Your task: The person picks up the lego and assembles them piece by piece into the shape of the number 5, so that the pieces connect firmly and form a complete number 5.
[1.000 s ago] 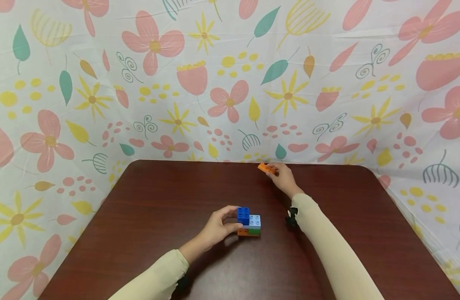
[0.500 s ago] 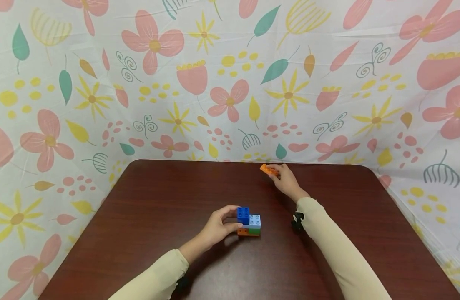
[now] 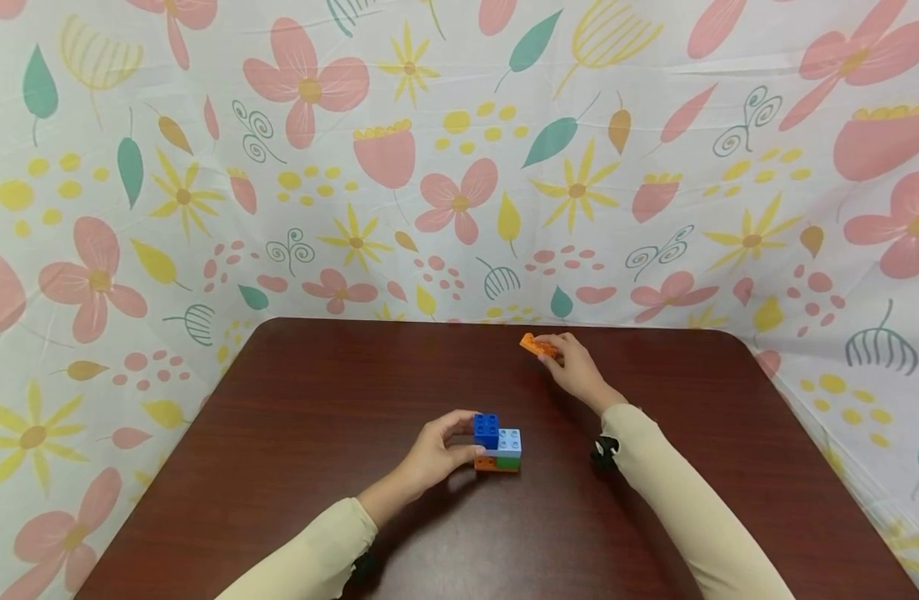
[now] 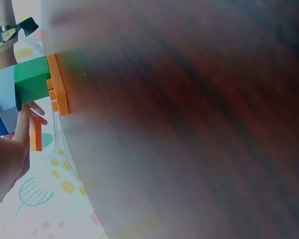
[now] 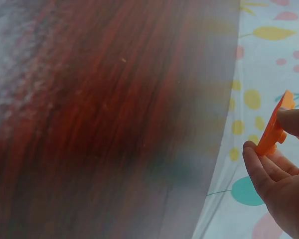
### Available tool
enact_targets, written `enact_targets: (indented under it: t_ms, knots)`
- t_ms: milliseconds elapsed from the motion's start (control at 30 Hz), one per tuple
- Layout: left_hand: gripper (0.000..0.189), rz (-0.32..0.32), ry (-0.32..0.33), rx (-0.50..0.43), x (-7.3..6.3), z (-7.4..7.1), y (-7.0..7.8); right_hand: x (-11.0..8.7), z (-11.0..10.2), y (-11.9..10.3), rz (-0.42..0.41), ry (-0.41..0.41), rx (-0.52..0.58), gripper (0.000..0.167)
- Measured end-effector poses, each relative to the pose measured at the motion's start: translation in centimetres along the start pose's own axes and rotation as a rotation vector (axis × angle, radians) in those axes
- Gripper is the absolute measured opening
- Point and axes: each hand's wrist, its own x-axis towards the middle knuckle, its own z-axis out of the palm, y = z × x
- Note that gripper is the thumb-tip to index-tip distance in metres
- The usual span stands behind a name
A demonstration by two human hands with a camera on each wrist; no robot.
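My left hand [image 3: 429, 454] grips a small stack of toy building bricks from its left side, thumb in front and fingers behind. A dark blue brick [image 3: 486, 432] tops the stack on the left, over a light blue brick [image 3: 509, 442]. Below come a green brick [image 4: 32, 79] and, at the bottom, a flat orange plate [image 4: 60, 87] with studs. Farther back, my right hand [image 3: 576, 368] pinches another flat orange building brick [image 3: 536, 345] between thumb and fingers. The right wrist view shows this orange brick [image 5: 276, 124] tilted, its studs toward the fingers.
Both hands work over a dark reddish-brown table [image 3: 339, 375] with rounded far corners. A white cloth with a flower print [image 3: 459, 200] hangs close behind the far edge and along the sides. Black wrist straps [image 3: 605, 452] show at the sleeves.
My right hand has drawn slightly toward me and to the right, with the orange brick still pinched in it. The left hand and the stack have stayed in place.
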Motion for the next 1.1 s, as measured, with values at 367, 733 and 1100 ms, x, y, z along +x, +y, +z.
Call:
enact_targets:
  t_ms: [367, 733, 1100]
  knots:
    - [0.042, -0.009, 0.002, 0.006, 0.1, -0.1, 0.1, -1.2, -0.4, -1.2, -0.065, -0.023, 0.043, 0.033]
    - [0.042, -0.028, 0.000, -0.001, 0.1, 0.0, 0.0, -2.3, -0.7, -2.0, -0.114, -0.021, 0.055, 0.035]
    - [0.042, -0.038, -0.002, 0.010, -0.2, 0.1, 1.0, -3.7, -1.2, -3.5, -0.195, 0.008, 0.053, 0.036]
